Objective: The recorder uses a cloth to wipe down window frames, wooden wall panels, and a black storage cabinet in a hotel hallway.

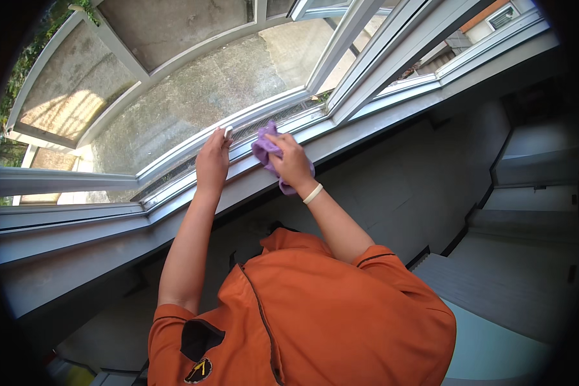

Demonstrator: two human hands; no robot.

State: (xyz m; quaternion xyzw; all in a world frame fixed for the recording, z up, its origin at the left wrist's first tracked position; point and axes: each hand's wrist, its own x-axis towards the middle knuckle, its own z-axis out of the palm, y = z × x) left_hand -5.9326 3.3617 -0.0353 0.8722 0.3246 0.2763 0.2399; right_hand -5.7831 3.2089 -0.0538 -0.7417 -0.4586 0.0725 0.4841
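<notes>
My left hand (212, 161) is at the lower rail of an outward-opened window sash (270, 103), its fingers around a small white window handle (228, 132). A crumpled purple cloth (265, 152) is in my right hand (289, 159), against the white window frame (313, 118) at the inner edge of the opening. Part of the cloth hangs over the sill (347, 137) below. Between sash and frame, a strip of dark grating (275, 118) shows outside. A pale band circles my right wrist.
More window panes continue to the left and right, with a thick upright mullion (391, 62) right of my hands. Outside lies a concrete yard (198, 91). Behind me on the right stand a pale green tabletop (487, 342) and grey cabinets (530, 193).
</notes>
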